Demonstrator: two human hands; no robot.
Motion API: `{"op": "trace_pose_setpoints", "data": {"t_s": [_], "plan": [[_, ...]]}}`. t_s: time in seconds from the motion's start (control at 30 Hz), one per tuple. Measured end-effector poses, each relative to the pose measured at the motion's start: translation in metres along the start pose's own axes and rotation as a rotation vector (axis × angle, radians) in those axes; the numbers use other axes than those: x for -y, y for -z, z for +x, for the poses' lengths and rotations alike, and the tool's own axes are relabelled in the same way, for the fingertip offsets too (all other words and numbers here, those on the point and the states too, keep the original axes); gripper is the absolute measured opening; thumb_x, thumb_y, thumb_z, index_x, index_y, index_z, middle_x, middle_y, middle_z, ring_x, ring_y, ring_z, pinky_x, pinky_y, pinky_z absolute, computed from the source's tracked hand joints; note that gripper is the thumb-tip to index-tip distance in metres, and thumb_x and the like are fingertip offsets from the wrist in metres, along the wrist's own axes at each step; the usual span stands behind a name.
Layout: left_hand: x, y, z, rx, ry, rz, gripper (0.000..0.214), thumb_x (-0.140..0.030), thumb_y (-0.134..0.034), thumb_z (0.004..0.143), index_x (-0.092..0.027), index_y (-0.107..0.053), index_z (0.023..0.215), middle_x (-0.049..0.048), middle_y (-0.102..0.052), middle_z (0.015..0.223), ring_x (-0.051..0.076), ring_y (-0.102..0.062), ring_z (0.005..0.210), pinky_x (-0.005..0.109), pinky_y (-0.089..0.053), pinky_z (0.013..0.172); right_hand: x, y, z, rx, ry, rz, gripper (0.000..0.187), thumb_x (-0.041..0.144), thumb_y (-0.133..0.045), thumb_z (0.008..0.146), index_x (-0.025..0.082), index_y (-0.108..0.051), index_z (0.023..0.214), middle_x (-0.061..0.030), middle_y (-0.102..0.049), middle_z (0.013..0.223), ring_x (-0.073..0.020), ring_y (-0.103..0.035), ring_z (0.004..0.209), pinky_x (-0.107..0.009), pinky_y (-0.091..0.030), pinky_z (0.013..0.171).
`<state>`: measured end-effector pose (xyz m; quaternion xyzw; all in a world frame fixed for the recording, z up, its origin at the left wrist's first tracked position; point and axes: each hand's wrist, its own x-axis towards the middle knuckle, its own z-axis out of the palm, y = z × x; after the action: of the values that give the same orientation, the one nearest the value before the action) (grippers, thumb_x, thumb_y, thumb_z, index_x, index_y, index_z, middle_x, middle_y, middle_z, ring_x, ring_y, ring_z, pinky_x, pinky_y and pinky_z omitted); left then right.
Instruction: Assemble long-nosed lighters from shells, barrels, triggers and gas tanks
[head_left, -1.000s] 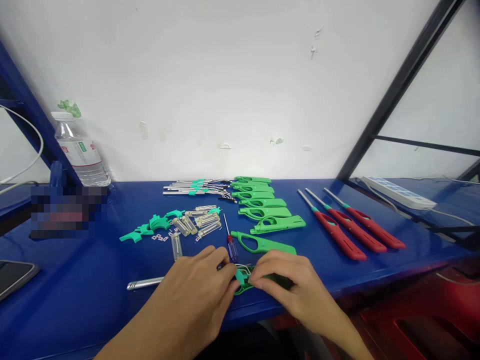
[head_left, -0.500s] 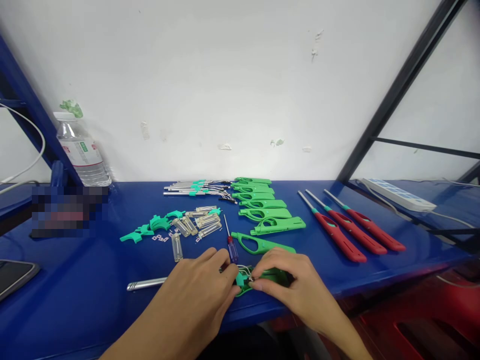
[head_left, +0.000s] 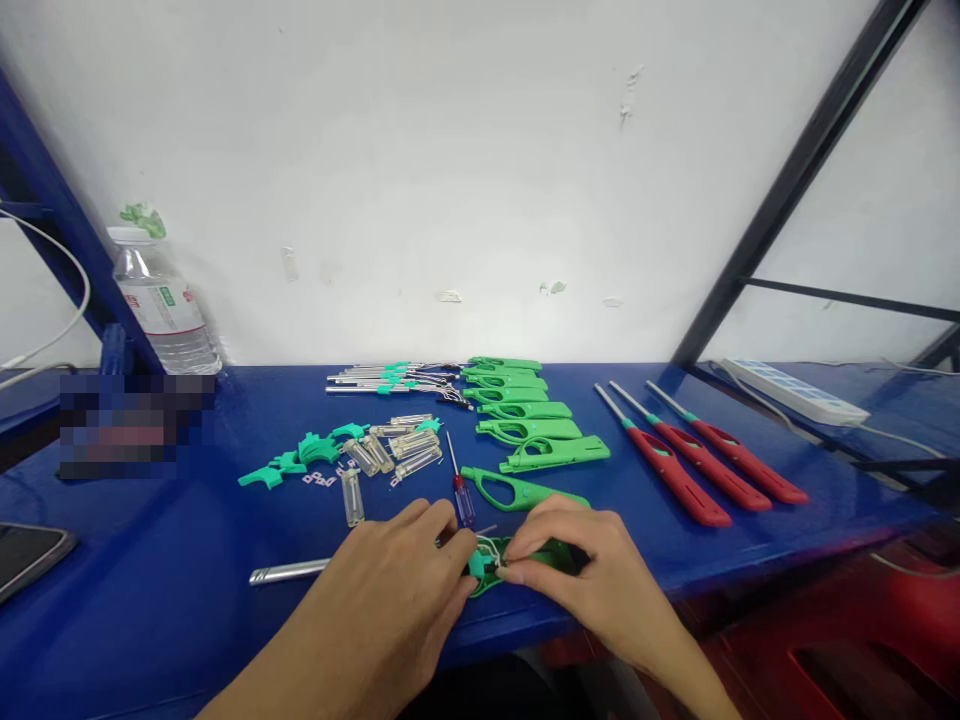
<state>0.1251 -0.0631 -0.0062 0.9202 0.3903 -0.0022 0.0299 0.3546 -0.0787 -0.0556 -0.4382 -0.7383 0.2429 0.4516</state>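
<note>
Near the front edge of the table, my left hand [head_left: 397, 585] is closed on a partly assembled long-nosed lighter. Its metal tube [head_left: 289, 572] sticks out to the left from under my wrist. A teal trigger [head_left: 481, 564] and white wires [head_left: 491, 547] show at my left fingertips, over an open green handle shell [head_left: 555, 556]. My right hand [head_left: 581, 555] pinches at a small dark part beside the trigger; the fingertips mostly hide it. A screwdriver [head_left: 463, 500] with a red and purple handle lies just beyond my hands.
Several green handle shells [head_left: 555, 453] lie in a column, with metal tube assemblies [head_left: 367, 388] to their left. Clear fuel tanks [head_left: 352, 497] and teal triggers [head_left: 319, 447] are nearer. Red lighters [head_left: 679, 480], a power strip [head_left: 799, 390], a water bottle [head_left: 169, 310] and a phone [head_left: 30, 555] surround them.
My right fingertips have shifted slightly at the trigger, and the small part there is now harder to see. The lighter's tube has moved slightly left. The things on the table lie as before.
</note>
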Motion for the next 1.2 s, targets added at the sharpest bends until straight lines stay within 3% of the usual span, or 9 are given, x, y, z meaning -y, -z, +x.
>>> {"op": "trace_pose_setpoints", "data": {"t_s": [0.47,0.77,1.2], "plan": [[-0.0008,0.0002,0.0025,0.019,0.011,0.0,0.023,-0.018,-0.052,0.107,-0.025,-0.072,0.117,0.0068,-0.071,0.114,0.032,-0.074,0.102,0.045,-0.062,0.074,-0.0015,0.0001,0.002,0.038,0.022,0.018,0.014,0.018,-0.09,0.087,0.025,-0.079,0.08,0.0039,-0.08,0.09,-0.0153,-0.072,0.088,-0.029,-0.05,0.084],[-0.0004,-0.0001,0.0026,0.034,0.008,0.027,0.023,-0.018,-0.053,0.108,-0.026,-0.071,0.12,0.0074,-0.071,0.117,0.031,-0.073,0.106,0.042,-0.061,0.074,-0.0012,0.0016,0.0021,0.055,-0.014,0.034,0.011,0.02,-0.09,0.086,0.027,-0.083,0.081,0.0034,-0.08,0.085,-0.0164,-0.071,0.087,-0.03,-0.05,0.084],[-0.0013,0.0003,0.0072,0.043,0.018,0.054,0.017,-0.016,-0.058,0.106,-0.022,-0.071,0.115,0.0073,-0.072,0.114,0.033,-0.074,0.103,0.043,-0.062,0.071,-0.0033,0.0014,-0.0006,0.036,-0.16,0.015,0.008,0.026,-0.092,0.084,0.031,-0.085,0.081,0.0031,-0.08,0.085,-0.0181,-0.072,0.086,-0.028,-0.051,0.081]]}}
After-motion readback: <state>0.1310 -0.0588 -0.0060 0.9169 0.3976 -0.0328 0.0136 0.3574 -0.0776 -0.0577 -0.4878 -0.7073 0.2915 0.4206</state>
